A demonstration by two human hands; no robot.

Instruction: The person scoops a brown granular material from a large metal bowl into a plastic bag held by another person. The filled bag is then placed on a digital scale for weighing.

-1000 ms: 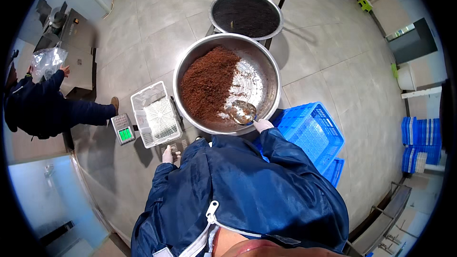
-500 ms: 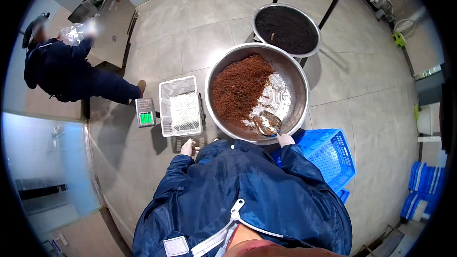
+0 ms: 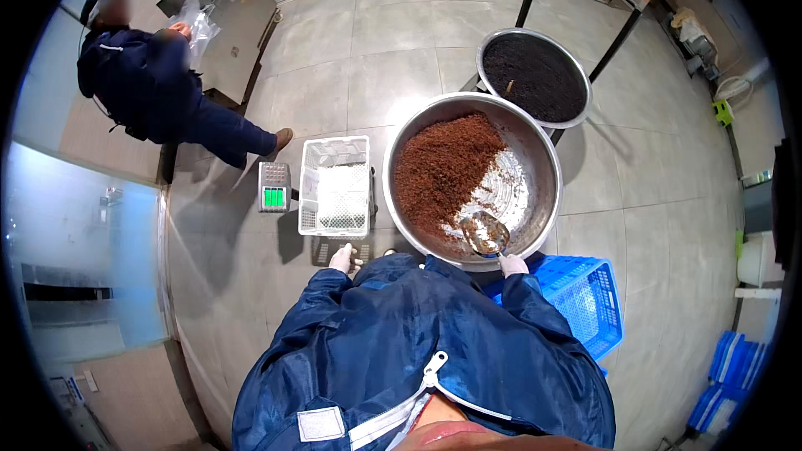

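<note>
My right hand, in a pale glove, grips the handle of a metal scoop. The scoop's rounded bowl rests inside a wide metal basin, near its front rim, with reddish-brown bits on it. Loose reddish-brown crumbly material is heaped over the basin's left side, and the shiny bottom shows on the right. Also gloved, my left hand hangs in front of a white plastic basket, its fingers loosely bent and apart. I see nothing in it.
Left of the basket is a scale with a lit green display. Behind the big basin, a smaller basin of black material sits by a dark metal frame. Blue crates stand at my right. A co-worker holds a clear bag by a metal cabinet.
The whole view has shifted, so the basins and basket appear farther right and lower. The scoop stays in the basin in my right hand. The co-worker's hands and bag have moved.
</note>
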